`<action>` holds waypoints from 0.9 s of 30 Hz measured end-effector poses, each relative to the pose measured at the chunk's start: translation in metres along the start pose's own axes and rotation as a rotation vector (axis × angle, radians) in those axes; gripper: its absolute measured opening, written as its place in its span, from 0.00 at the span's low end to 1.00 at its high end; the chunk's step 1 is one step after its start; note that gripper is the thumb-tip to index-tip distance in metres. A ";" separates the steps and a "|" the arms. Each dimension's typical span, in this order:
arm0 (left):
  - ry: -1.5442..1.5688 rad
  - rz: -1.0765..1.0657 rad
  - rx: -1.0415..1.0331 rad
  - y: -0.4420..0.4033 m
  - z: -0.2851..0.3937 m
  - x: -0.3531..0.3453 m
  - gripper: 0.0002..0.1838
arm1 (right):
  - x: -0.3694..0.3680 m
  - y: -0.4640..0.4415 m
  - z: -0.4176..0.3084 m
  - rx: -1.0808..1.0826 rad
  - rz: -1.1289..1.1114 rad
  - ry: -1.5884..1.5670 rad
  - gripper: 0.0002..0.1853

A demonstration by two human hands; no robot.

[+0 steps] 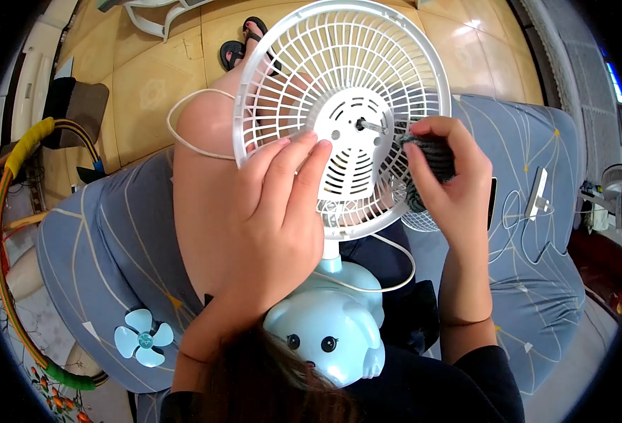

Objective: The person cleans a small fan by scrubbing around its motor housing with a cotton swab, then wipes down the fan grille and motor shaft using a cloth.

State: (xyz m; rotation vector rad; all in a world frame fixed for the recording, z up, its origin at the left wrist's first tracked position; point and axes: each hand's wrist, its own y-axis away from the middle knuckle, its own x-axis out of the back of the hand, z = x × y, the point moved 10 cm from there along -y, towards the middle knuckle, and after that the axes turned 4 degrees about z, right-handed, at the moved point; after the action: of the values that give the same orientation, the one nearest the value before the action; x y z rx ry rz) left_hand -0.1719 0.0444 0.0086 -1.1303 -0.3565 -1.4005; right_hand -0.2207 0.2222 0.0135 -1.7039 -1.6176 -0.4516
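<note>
A small fan with a light-blue animal-shaped base (346,317) rests against my lap, its face toward me. Its white rear grille (342,229) is exposed, with a bare metal shaft (374,127) sticking out of the centre. My left hand (279,190) lies over the grille's left side, fingers stretched out near the hub; the thumb is hidden. In my right hand (459,169) a crumpled dark grey-green ribbed cloth (438,163) is pinched against the right side of the grille.
Light-blue fan blades (144,339) lie on the grey patterned sofa (113,247) at left. Partly under the grille, a white wire guard (421,222) shows at right. A white power strip (537,192) with cables lies farther right. A striped hoop (1,233) curves along the left.
</note>
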 end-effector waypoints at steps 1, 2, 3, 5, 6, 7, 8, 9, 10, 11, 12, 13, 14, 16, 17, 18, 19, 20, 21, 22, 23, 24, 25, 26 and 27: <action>-0.004 0.001 0.000 0.000 0.000 0.000 0.24 | -0.005 0.002 -0.001 -0.001 -0.033 -0.005 0.11; -0.009 0.003 0.001 0.001 0.000 0.000 0.25 | -0.007 0.002 -0.005 0.023 -0.043 0.011 0.11; -0.013 0.004 0.001 0.001 -0.001 -0.001 0.25 | -0.011 0.003 -0.008 0.048 -0.052 0.027 0.11; -0.012 0.007 0.002 0.001 -0.001 -0.001 0.25 | -0.017 0.005 -0.011 0.091 -0.039 0.018 0.10; -0.011 0.009 0.002 0.001 -0.001 -0.001 0.25 | -0.019 0.003 -0.014 0.117 -0.036 0.042 0.10; -0.012 0.013 -0.001 0.001 -0.001 -0.001 0.25 | -0.020 0.002 -0.016 0.142 -0.034 0.065 0.10; -0.013 0.017 -0.004 0.002 -0.001 -0.001 0.25 | -0.021 0.002 -0.019 0.167 -0.031 0.089 0.09; -0.014 0.022 -0.006 0.002 -0.001 -0.001 0.25 | -0.023 0.002 -0.019 0.173 -0.031 0.098 0.09; -0.014 0.019 -0.007 0.002 -0.001 -0.001 0.25 | -0.025 0.002 -0.020 0.178 -0.031 0.107 0.09; -0.014 0.016 -0.007 0.002 0.000 -0.001 0.25 | -0.027 0.002 -0.020 0.182 -0.032 0.116 0.09; -0.013 0.012 -0.007 0.002 0.000 -0.001 0.25 | -0.028 0.002 -0.020 0.169 -0.038 0.118 0.09; 0.007 0.014 0.001 0.002 -0.001 -0.002 0.27 | -0.028 0.002 -0.020 0.156 -0.045 0.120 0.09; 0.027 0.017 0.010 0.004 -0.002 -0.003 0.28 | -0.028 0.002 -0.019 0.143 -0.051 0.122 0.09; 0.050 0.017 0.017 0.004 -0.002 -0.004 0.30 | -0.028 0.003 -0.018 0.126 -0.071 0.088 0.08; 0.052 0.015 0.016 0.004 -0.002 -0.004 0.30 | -0.028 0.003 -0.017 0.117 -0.081 0.072 0.08; 0.055 0.013 0.016 0.004 -0.001 -0.004 0.30 | -0.028 0.003 -0.016 0.107 -0.093 0.066 0.08; 0.056 0.013 0.018 0.004 -0.001 -0.004 0.30 | -0.028 0.003 -0.015 0.096 -0.104 0.059 0.08; 0.057 0.012 0.019 0.004 0.000 -0.005 0.30 | -0.028 0.004 -0.014 0.086 -0.115 0.052 0.08; 0.058 0.012 0.021 0.004 0.000 -0.005 0.30 | -0.027 0.004 -0.015 0.088 -0.115 0.050 0.08; 0.055 0.012 0.020 0.004 0.000 -0.004 0.30 | -0.027 0.004 -0.015 0.090 -0.115 0.047 0.08; 0.053 0.012 0.020 0.004 0.000 -0.004 0.29 | -0.027 0.004 -0.015 0.092 -0.114 0.044 0.08; 0.050 0.013 0.019 0.004 0.000 -0.004 0.29 | -0.027 0.005 -0.017 0.108 -0.109 0.052 0.08; 0.033 0.004 0.009 0.003 0.001 -0.004 0.28 | -0.026 0.006 -0.019 0.124 -0.103 0.059 0.08; 0.017 -0.005 -0.002 0.002 0.002 -0.002 0.27 | -0.026 0.007 -0.020 0.140 -0.098 0.067 0.09; -0.001 -0.014 -0.013 0.001 0.003 -0.002 0.26 | -0.026 0.008 -0.021 0.148 -0.106 0.066 0.08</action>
State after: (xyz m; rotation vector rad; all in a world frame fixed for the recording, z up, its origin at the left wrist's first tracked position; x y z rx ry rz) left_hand -0.1698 0.0476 0.0083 -1.1409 -0.3572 -1.4165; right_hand -0.2124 0.1890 0.0075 -1.4849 -1.6568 -0.4246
